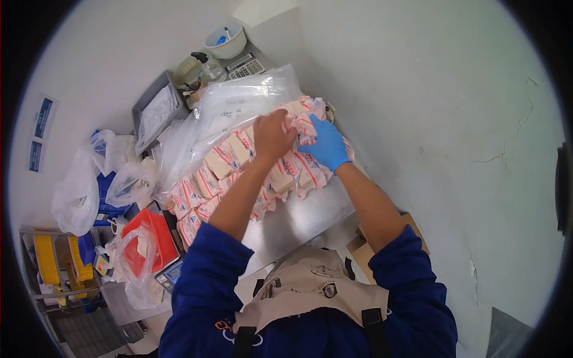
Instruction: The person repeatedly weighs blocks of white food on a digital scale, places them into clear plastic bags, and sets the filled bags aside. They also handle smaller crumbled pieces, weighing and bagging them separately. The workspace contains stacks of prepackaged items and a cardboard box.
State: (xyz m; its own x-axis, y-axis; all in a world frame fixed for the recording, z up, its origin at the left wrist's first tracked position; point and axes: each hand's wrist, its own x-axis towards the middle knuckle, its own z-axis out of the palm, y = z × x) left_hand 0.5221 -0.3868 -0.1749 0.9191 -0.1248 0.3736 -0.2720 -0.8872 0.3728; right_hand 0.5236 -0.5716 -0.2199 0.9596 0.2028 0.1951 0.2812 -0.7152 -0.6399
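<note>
Many beige blocks in clear wrappers with red and blue print, the wrapped packets [221,161], lie in rows on a metal table [286,224]. My bare left hand [273,136] is at the far right end of the rows, its fingers curled down on a packet there. Beside it, my right hand [327,145] wears a blue glove and closes on the same cluster from the right. Their fingertips are partly hidden among the crinkled wrappers, so the exact packet edges are hard to make out.
Behind the packets lie large clear plastic bags [239,107]. Farther back stand a grey bin [159,107], a calculator [246,65] and a white bowl [227,43]. At left are a red tray [160,235] and a scale [171,275]. A wall [430,113] borders the right side.
</note>
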